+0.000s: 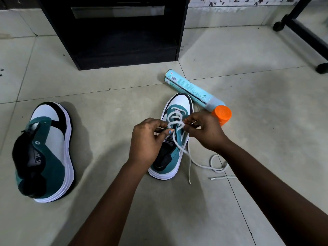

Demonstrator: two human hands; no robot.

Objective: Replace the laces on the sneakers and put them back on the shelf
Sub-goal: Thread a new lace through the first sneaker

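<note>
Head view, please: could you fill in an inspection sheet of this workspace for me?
Surface: pale tiled floor, dark specks near the shelf.
Job's things: laced sneaker upright, white lace partly threaded, ends trailing on the floor; unlaced sneaker lies apart at the left, no lace in it.
Clutter: spray can with orange cap lies on its side by the laced sneaker's toe.
Hands: left hand and right hand each pinch the lace over the eyelets.
Cables: nothing seen.
Surroundings: black shelf behind; black wheeled frame at the upper right.

Left hand (pixel 147 139) and right hand (pixel 204 132) pinch white lace (pixel 174 124) over teal sneaker (pixel 173 139); unlaced sneaker (pixel 48 150) well left.
</note>
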